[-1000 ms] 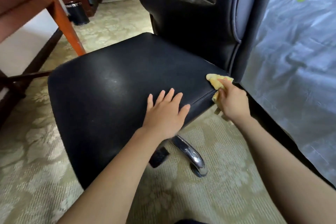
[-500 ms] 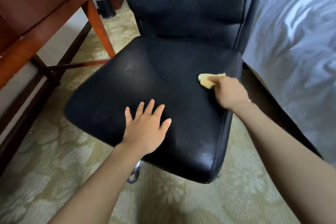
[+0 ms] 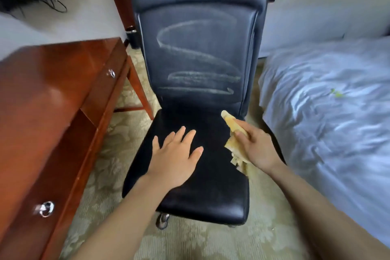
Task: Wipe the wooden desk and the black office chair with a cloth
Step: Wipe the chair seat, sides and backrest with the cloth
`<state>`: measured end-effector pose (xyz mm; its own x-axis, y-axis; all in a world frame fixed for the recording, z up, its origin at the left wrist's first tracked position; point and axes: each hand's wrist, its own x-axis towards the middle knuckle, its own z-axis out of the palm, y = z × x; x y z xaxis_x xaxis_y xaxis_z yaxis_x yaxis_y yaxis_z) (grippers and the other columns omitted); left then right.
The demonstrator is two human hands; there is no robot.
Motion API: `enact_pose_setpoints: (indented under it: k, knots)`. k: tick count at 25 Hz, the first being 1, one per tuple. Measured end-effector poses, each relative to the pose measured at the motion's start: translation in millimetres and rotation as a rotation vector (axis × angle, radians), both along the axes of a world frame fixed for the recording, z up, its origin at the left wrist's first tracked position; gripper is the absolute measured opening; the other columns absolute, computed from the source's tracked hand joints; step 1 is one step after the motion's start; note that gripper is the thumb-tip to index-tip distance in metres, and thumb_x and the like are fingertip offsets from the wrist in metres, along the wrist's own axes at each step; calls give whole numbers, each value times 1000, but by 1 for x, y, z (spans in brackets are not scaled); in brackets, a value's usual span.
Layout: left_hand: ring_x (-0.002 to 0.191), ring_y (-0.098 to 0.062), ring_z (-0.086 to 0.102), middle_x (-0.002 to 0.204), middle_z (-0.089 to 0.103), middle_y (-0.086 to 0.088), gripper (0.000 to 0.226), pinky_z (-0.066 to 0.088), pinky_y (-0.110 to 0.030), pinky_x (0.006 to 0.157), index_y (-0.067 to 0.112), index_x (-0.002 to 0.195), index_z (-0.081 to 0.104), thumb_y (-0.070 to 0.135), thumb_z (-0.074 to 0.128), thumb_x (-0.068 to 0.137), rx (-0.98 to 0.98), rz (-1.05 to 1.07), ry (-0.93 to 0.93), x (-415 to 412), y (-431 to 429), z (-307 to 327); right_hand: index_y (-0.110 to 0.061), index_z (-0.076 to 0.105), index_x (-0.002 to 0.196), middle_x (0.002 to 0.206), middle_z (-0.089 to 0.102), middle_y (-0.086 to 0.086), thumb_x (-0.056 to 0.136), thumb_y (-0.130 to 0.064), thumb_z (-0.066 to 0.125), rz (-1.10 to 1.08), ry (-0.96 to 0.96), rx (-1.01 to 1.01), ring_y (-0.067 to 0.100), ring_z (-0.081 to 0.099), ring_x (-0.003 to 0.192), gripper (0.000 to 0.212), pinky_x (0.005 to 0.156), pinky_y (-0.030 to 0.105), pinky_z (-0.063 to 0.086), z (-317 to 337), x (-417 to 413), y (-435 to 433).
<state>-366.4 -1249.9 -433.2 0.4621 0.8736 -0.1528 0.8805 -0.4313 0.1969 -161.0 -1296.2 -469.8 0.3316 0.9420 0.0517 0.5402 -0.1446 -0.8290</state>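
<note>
The left hand [image 3: 175, 158] lies spread on the seat [image 3: 206, 192] of the black leather office chair [image 3: 190, 107], the right hand [image 3: 255, 148] grips a yellow cloth [image 3: 234, 124] at its right edge, and pale streaks [image 3: 198, 79] on the backrest [image 3: 196, 17] suggest wiping is unfinished, the reddish wooden table [image 3: 52, 91] being impossible to judge.

Soft, even light is spreading over the room, glinting off the polished desk [image 3: 52, 82] on the left and paling the bed [image 3: 327, 133] on the right, while motion blur is smearing everything and the wide lens is bowing the edges.
</note>
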Motion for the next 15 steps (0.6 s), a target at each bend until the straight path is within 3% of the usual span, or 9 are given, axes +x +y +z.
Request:
enact_pose_setpoints:
  k: [4,7,11,14,15]
  knots:
    - [145,-14,11,159,12,8,55,2,-46,116,32,150,15,50,27,99,83,4,-87,9,15,124,-27,61,116,84,67,-8,96,-26,47,-54,91,139,16,67,81,24,86,40,52,121,14,0]
    - [144,-13,14,158,15,7,55,5,-45,116,31,150,19,49,30,98,82,30,-165,0,21,174,-27,61,119,85,66,-12,95,-25,48,-137,109,235,9,65,84,27,86,36,51,167,16,5]
    - [145,-14,13,159,13,7,55,6,-46,118,32,150,19,49,30,99,52,78,-200,-17,34,197,-36,61,113,70,66,-21,96,-22,46,-262,303,341,-2,64,59,27,55,12,49,199,8,30]
    - [146,-14,10,159,10,7,55,5,-49,117,32,150,18,48,31,99,49,117,-223,-18,69,204,-29,57,125,98,68,-13,97,-21,44,-334,295,358,0,62,83,32,76,15,47,212,14,73]
    - [146,-15,9,159,9,8,55,6,-49,116,32,150,18,48,31,99,54,121,-236,-15,86,209,-26,55,128,106,66,-6,97,-20,44,-350,291,356,4,60,88,34,76,11,44,217,20,92]
